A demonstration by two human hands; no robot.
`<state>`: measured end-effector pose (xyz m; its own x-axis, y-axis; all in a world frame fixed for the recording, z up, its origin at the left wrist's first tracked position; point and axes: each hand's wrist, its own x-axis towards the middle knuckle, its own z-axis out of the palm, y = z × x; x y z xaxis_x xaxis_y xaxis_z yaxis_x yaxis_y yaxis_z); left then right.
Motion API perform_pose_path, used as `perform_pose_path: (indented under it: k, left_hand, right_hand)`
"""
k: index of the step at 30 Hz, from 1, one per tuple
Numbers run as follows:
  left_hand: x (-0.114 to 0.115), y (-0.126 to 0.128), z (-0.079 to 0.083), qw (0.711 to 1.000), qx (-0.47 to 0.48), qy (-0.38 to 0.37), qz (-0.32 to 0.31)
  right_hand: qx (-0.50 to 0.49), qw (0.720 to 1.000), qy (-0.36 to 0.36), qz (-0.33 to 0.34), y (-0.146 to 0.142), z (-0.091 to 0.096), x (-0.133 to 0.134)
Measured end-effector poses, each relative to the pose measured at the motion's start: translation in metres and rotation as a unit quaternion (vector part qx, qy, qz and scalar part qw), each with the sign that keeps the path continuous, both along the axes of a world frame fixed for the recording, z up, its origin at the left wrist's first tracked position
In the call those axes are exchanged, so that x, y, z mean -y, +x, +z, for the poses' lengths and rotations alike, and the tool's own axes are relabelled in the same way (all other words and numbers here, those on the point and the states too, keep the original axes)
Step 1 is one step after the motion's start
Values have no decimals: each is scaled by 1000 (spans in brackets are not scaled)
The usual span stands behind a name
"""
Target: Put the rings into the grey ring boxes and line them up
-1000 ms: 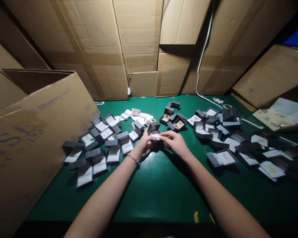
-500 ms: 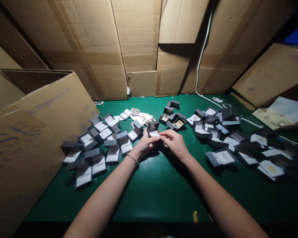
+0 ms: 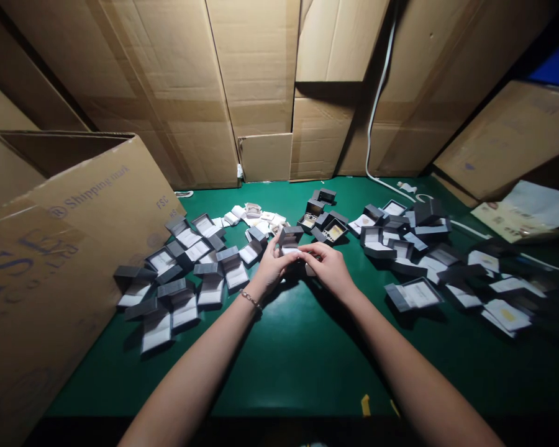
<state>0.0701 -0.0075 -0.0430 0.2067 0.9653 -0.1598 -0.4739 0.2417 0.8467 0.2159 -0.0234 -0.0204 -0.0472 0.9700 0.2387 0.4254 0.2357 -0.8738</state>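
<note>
Over the green desk, my feed showed the left hand and the right hand closed together on a small open grey jewellery box, pinching at its white insert (a chain bracelet circled the left wrist). Farther out lay scattered open boxes, and cardboard sheets stood propped behind the desk.

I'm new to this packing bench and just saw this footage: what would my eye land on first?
Two bare hands, the left hand and the right hand, meet mid-bench around a small dark grey box on a green work surface. Many open grey boxes with white inserts lie scattered on both sides. A large cardboard carton printed "Shipping mark" leans in at left.
</note>
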Motion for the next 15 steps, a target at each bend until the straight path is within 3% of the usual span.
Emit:
perform_pose_path:
  k: [3, 10, 15]
  left_hand:
    - [2, -1, 4, 999, 5, -36, 5]
    - [2, -2, 5, 998, 42, -25, -33]
    - [1, -2, 3, 998, 34, -36, -25]
  right_hand:
    - [4, 1000, 11, 7, -1, 1, 1]
    - [21, 999, 29, 9, 0, 1, 1]
    - [37, 998, 48, 17, 1, -3, 0]
